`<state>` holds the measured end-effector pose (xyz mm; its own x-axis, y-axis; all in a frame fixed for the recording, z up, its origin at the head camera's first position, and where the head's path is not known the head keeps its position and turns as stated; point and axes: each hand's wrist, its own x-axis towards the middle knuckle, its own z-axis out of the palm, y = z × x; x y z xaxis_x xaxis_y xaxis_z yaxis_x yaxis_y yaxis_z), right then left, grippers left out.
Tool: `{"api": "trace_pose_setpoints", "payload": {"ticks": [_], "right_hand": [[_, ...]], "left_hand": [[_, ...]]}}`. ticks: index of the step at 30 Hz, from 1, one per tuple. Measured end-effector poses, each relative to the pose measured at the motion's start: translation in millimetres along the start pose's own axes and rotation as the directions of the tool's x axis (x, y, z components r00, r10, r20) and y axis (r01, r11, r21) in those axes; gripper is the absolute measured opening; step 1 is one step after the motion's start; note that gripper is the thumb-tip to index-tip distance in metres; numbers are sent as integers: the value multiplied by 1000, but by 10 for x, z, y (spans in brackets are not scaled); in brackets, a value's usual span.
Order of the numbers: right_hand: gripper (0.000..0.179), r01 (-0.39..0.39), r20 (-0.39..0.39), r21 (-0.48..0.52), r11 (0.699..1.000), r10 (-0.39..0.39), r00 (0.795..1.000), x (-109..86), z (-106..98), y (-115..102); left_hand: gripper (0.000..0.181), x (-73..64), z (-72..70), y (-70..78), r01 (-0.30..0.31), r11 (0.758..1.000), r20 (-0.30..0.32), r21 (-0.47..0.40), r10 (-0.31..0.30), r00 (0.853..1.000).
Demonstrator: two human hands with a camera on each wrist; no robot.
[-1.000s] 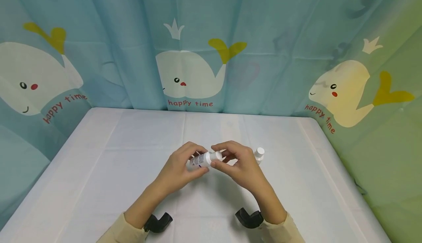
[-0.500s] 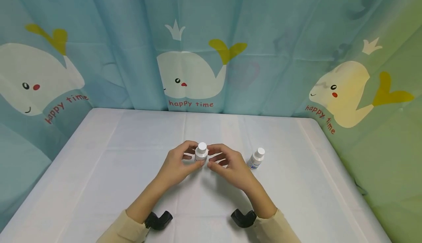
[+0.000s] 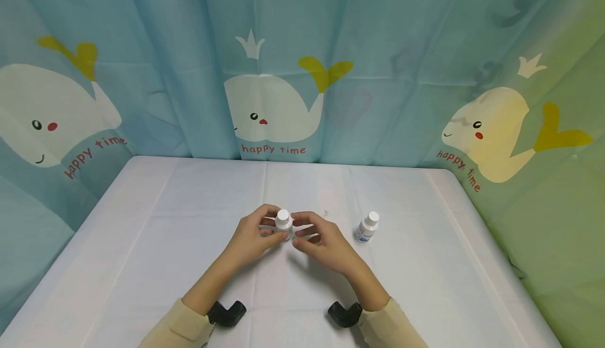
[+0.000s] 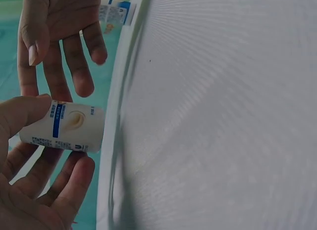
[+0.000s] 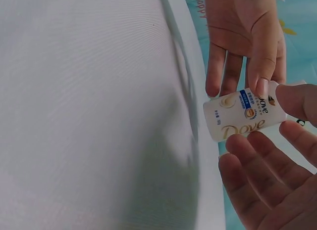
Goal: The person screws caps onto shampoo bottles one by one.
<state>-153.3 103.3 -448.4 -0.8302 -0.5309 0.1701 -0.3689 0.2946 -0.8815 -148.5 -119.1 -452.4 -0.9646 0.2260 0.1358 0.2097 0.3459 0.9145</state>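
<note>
My left hand (image 3: pixel 253 236) holds a small white bottle (image 3: pixel 283 224) upright by its sides, with its white cap on top. Thumb and fingers pinch the body in the left wrist view, where its label has a blue stripe and a cream swirl. The name "Dove" shows on the bottle (image 5: pixel 242 111) in the right wrist view. Beside it, my right hand (image 3: pixel 326 243) is relaxed, its fingers spread and fingertips close to the bottle's right side. A second white bottle (image 3: pixel 366 227) with a white cap and blue-marked label stands to the right of my right hand.
The table (image 3: pixel 198 190) has a white cloth. A blue-green curtain (image 3: pixel 392 49) with whale prints hangs behind it and along both sides. Black curved wrist mounts (image 3: pixel 228 314) stick out from both sleeves.
The held bottle has gone from tilted rightward to upright, then lower and slightly left. My right hand has moved left with it, and the second bottle has come into full view.
</note>
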Motion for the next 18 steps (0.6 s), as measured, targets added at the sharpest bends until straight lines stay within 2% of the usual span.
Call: {"api": "trace_pose_setpoints", "payload": {"ticks": [8,13,16,18], "right_hand": [[47,-9,-13,-32,999,8,1000,17,8,-7],[48,-11,-40,-59,998,9,999,19,-69,-86],[48,25,-79,-90,996,-32,996,-16,-177,-183],[48,67,-125,-121,990,-82,989,-63,-285,-307]], "left_hand": [[45,-3,-13,-57,16,1000,5,3,-16,1000],[46,4,-25,-98,42,999,-1,10,-42,999],[52,0,-74,-87,73,997,40,31,-74,996],[59,3,-153,-51,60,996,78,68,-66,995]]}}
